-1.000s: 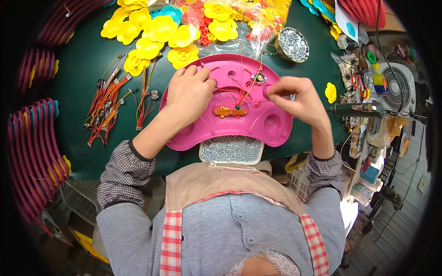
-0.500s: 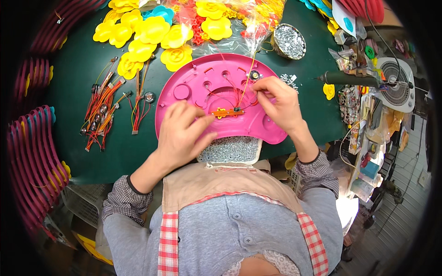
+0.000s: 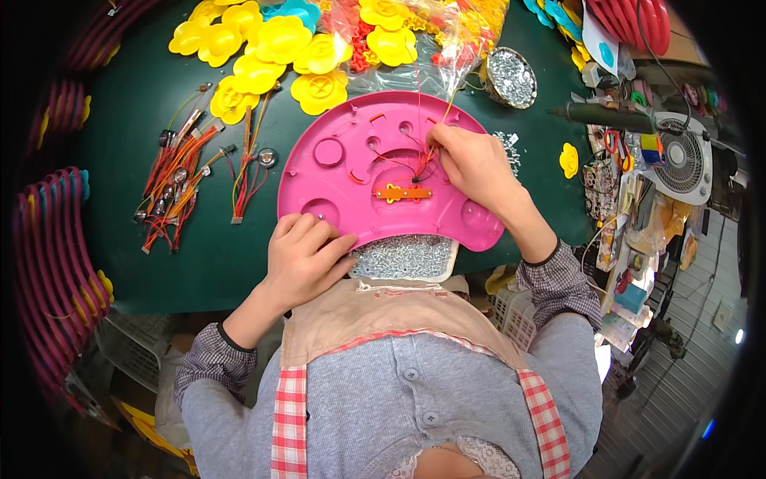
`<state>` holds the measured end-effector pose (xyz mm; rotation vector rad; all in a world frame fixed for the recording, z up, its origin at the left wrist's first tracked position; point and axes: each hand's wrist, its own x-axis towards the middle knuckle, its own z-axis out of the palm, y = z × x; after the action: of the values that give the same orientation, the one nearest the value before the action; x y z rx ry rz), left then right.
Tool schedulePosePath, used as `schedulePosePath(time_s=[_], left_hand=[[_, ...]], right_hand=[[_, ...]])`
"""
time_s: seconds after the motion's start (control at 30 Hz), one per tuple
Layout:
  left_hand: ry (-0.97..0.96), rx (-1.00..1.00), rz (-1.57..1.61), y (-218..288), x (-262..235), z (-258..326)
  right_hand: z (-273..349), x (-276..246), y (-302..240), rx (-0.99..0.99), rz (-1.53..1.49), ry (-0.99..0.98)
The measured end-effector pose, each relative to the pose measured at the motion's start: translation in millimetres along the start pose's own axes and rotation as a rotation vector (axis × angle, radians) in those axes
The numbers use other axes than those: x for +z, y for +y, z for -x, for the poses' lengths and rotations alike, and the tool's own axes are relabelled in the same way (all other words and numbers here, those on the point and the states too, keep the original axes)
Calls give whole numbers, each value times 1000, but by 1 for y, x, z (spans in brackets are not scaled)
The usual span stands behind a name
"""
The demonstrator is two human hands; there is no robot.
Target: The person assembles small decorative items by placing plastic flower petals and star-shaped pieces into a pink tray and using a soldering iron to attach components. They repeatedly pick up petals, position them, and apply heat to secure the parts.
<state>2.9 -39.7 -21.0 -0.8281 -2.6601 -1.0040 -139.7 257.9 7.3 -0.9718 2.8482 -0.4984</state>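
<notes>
A pink plastic shell (image 3: 319,188), curved like a half-moon, lies on the table before me, its hollow side up. My right hand (image 3: 479,168) is closed in a pinch on thin red and dark wires (image 3: 425,165) above the shell's right half. Below them an orange strip (image 3: 405,193) sits across the shell's middle, with a small yellow piece (image 3: 389,193) beneath it. My left hand (image 3: 303,263) is closed with curled fingers at the shell's near left edge. A small shiny screw (image 3: 321,216) shows just past its fingertips.
Bundles of wires with connectors (image 3: 179,180) lie left on the green table (image 3: 247,275). Yellow flower-shaped parts (image 3: 279,40) are heaped at the back. A bowl of silvery pieces (image 3: 511,77) stands back right, and a white tray of screws (image 3: 403,259) sits under the shell's near edge.
My left hand has drawn back from over the shell to its near left edge. The right hand has moved inward and now gathers the wires; the round black part beside it no longer shows.
</notes>
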Motion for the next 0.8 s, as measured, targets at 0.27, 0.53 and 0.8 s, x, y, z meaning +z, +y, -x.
schedulePosePath(time_s=[0.27,0.53,0.8], left_hand=[[256,228,-173,-6,2,-25],[654,-38,-579,-27,-87,-11],[950,-641,-945,-136,-137,115]], right_hand=[[68,-31,26,223,-563,636],[123,-34,83,352,-788,1027],[89,-4,57,272,-927,849]])
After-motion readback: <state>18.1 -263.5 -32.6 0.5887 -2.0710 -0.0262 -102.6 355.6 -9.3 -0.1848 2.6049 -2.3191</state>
